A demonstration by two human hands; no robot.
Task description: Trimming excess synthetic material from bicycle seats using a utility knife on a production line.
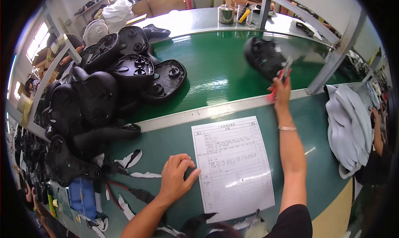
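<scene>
Head view.

Right grip point(282, 88): fingers closed about the red-handled scissors point(271, 97), blades pointing up and away from it; whether the blades are apart is blurred.
Seat point(262, 57), black, one: just beyond the right grip and to its left, over the green belt point(208, 57), underside showing; blurred, so contact with the fingers cannot be told.
Left grip point(179, 177): empty, fingers loosely curled, thumb apart.
Sheet point(232, 167), printed: just right of the left grip, flat on the worktop point(297, 126).
Scraps point(145, 175), black and white: left of the left grip.
Seat pile point(97, 96), black: beyond the left grip and to its left.
Pale covers point(349, 132), stacked: right of the right grip.

Handling, judged: seat probably light for its bulk, stiff beneath, padded and smooth outside, perhaps slippery; best taken by rim or narrow end. Scissors light, rigid, sharp; hold by the handles only.
</scene>
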